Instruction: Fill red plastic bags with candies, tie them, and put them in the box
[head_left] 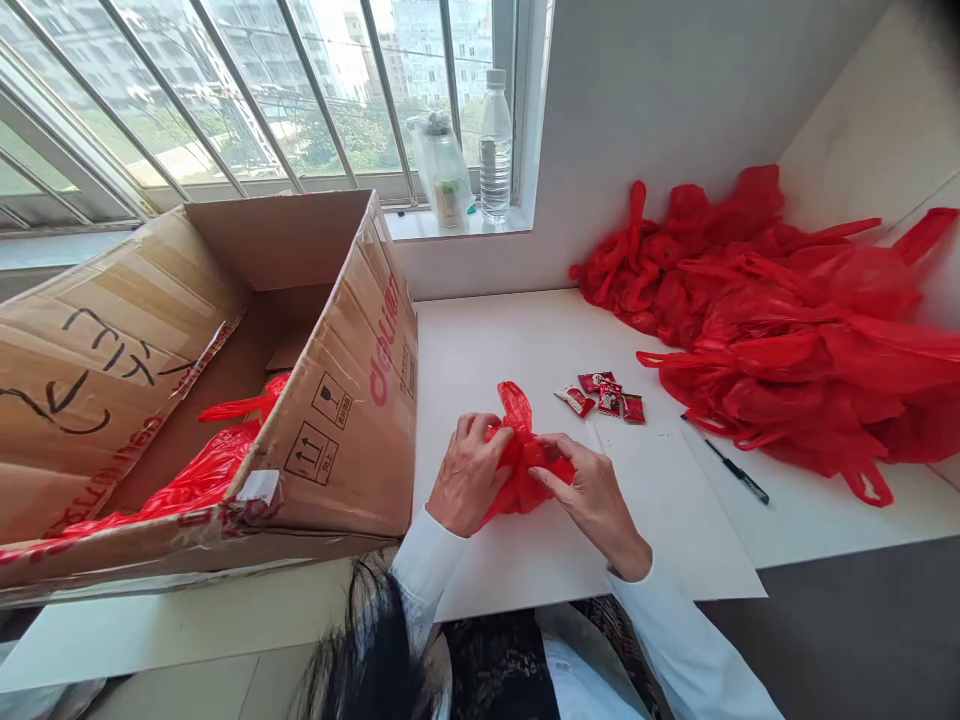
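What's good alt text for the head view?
The person's left hand and right hand grip a small red plastic bag over a white tabletop. To the left stands an open brown cardboard box with red plastic inside; beyond the hands lie small red wrapped packets. At right, a black pen lies near a heap of red plastic bags.

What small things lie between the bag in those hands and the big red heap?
Four small wrapped packets, plus a black pen nearer the heap of red plastic bags. The head view shows both.
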